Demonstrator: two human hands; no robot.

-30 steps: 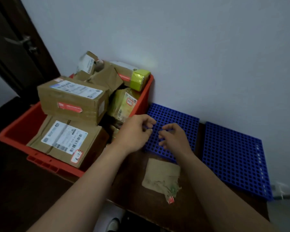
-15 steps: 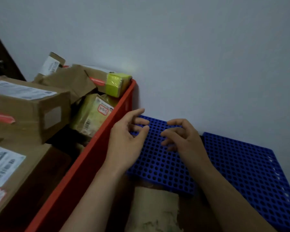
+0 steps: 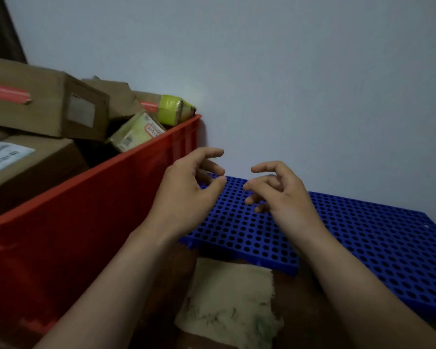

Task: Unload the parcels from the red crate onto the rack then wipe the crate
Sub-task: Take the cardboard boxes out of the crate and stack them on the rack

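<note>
The red crate (image 3: 91,197) fills the left side, heaped with brown cardboard parcels (image 3: 48,107) and yellow-green taped packets (image 3: 136,132). To its right lies a blue perforated rack panel (image 3: 239,233), with a second panel (image 3: 388,243) beside it. My left hand (image 3: 186,192) hovers above the near panel's left end, close to the crate wall, fingers loosely curled and apart, holding nothing. My right hand (image 3: 280,192) hangs over the same panel, fingers spread, empty. A beige cloth (image 3: 227,298) lies on the dark table between my forearms.
A pale wall (image 3: 287,71) rises right behind the crate and the racks. A dark door edge (image 3: 0,28) shows at the top left. The brown table top (image 3: 300,311) shows around the cloth.
The view has dropped lower and come closer to the crate and rack. Both hands have risen slightly and drifted apart over the near blue panel, still empty.
</note>
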